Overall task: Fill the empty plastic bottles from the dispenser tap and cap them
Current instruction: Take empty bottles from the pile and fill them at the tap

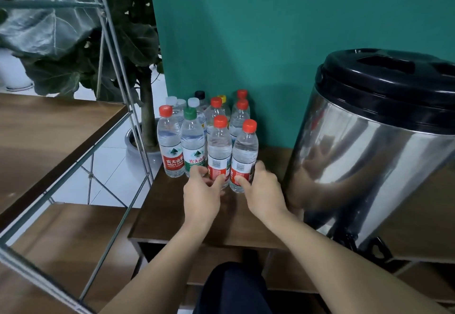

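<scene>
Several capped plastic bottles stand grouped at the back of a dark wooden table [172,225], against the teal wall. My left hand [202,190] grips the base of a red-capped bottle [219,146] in the front row. Right beside it, my right hand [262,190] grips the base of another red-capped bottle [245,151]. Both bottles stand upright on the table and hold clear water. A steel dispenser [364,156] with a black lid stands to the right; its black tap [376,249] sticks out low at the table's front edge.
A green-capped bottle [193,141] and a red-capped one [170,141] stand to the left of my hands. A metal-framed wooden shelf [61,141] rises at left, with a potted plant [145,107] behind it. My dark-clothed knee [231,289] is below the table edge.
</scene>
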